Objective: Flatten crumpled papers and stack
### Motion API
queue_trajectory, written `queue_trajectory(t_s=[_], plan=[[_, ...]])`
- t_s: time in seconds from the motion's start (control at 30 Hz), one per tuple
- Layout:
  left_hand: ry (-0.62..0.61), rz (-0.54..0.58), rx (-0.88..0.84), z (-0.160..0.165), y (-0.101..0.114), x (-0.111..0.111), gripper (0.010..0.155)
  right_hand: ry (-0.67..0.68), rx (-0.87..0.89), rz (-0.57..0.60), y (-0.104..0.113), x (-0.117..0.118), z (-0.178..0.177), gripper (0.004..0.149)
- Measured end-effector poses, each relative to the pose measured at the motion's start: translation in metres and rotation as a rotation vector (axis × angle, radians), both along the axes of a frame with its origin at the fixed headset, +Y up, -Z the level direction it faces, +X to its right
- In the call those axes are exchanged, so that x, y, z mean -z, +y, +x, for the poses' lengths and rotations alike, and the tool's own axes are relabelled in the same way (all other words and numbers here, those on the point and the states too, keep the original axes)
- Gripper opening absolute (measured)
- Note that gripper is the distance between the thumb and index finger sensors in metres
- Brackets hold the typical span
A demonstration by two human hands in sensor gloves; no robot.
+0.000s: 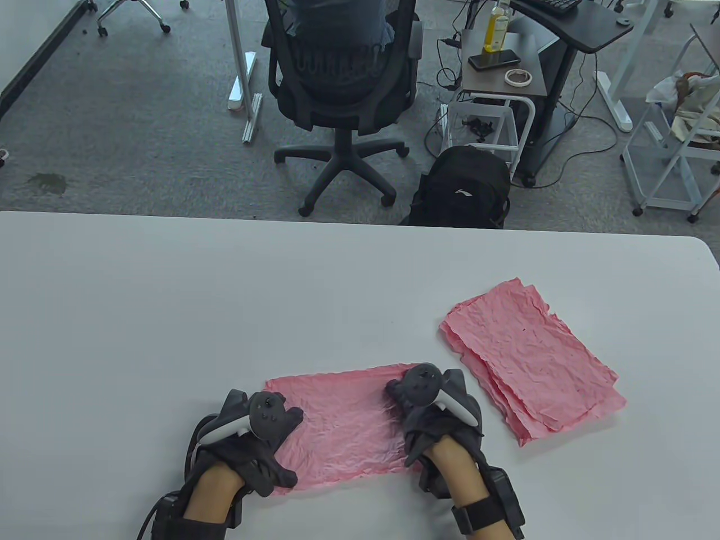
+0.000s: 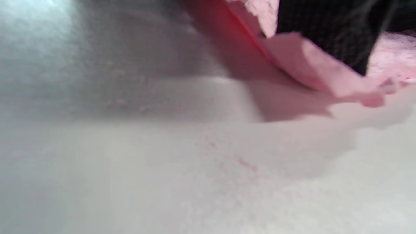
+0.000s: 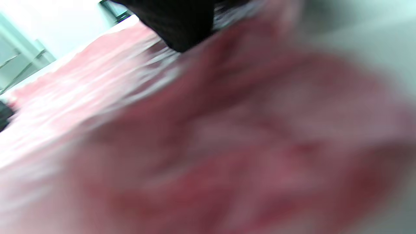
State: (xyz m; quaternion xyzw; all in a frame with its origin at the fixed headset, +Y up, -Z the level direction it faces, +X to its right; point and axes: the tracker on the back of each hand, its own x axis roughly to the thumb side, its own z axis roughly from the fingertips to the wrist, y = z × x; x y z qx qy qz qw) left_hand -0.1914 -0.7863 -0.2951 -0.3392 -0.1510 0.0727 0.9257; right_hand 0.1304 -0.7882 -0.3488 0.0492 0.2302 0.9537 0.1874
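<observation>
A wrinkled pink sheet [image 1: 343,422] lies spread out near the table's front edge. My left hand [image 1: 278,444] rests on its left end with spread fingers. My right hand [image 1: 404,421] presses on its right end, its fingers mostly hidden under the tracker. To the right lies a stack of flattened pink sheets [image 1: 534,365], apart from both hands. In the left wrist view a gloved finger [image 2: 328,32] lies on the sheet's edge [image 2: 312,61], which curls slightly off the table. The right wrist view is blurred: a dark fingertip [image 3: 182,19] sits on pink paper [image 3: 227,130].
The white table [image 1: 225,292] runs wide to the left and back. Beyond its far edge stand an office chair [image 1: 343,84], a black backpack [image 1: 461,191] and a small cart [image 1: 500,73].
</observation>
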Motion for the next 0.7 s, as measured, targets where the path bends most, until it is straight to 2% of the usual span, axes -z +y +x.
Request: queue_trajectory(t_s=[0.1, 0.17, 0.23, 0.27, 0.33, 0.4, 0.47, 0.53, 0.57, 0.7], plan=[[0.002, 0.001, 0.011, -0.001, 0.000, -0.001, 0.107, -0.005, -0.028, 0.024, 0.003, -0.001, 0.002, 0.060], [0.002, -0.004, 0.016, -0.001, 0.001, -0.001, 0.108, 0.039, -0.091, 0.080, 0.010, -0.007, -0.005, 0.060], [0.004, 0.004, 0.026, 0.000, 0.001, 0.002, 0.108, 0.131, -0.109, 0.180, 0.023, -0.019, -0.020, 0.061], [0.012, 0.005, 0.032, 0.000, 0.000, 0.003, 0.108, 0.227, -0.079, 0.222, 0.028, -0.030, -0.039, 0.061], [0.026, 0.007, 0.019, 0.000, -0.001, 0.004, 0.107, 0.356, -0.055, 0.178, 0.025, -0.046, -0.071, 0.060], [0.032, 0.017, 0.027, 0.000, -0.001, 0.005, 0.106, 0.459, -0.108, 0.126, 0.012, -0.054, -0.096, 0.061], [0.036, 0.026, 0.023, -0.001, -0.001, 0.003, 0.106, 0.440, -0.176, 0.086, 0.006, -0.051, -0.095, 0.063], [0.038, 0.027, 0.012, -0.003, -0.002, 0.002, 0.106, 0.386, -0.067, 0.088, 0.005, -0.044, -0.082, 0.063], [0.046, 0.018, 0.008, -0.004, -0.001, 0.001, 0.107, 0.308, -0.024, 0.030, 0.003, -0.040, -0.065, 0.062], [0.044, 0.002, 0.011, -0.006, -0.001, 0.000, 0.110, 0.168, 0.014, 0.014, 0.002, -0.030, -0.020, 0.062]])
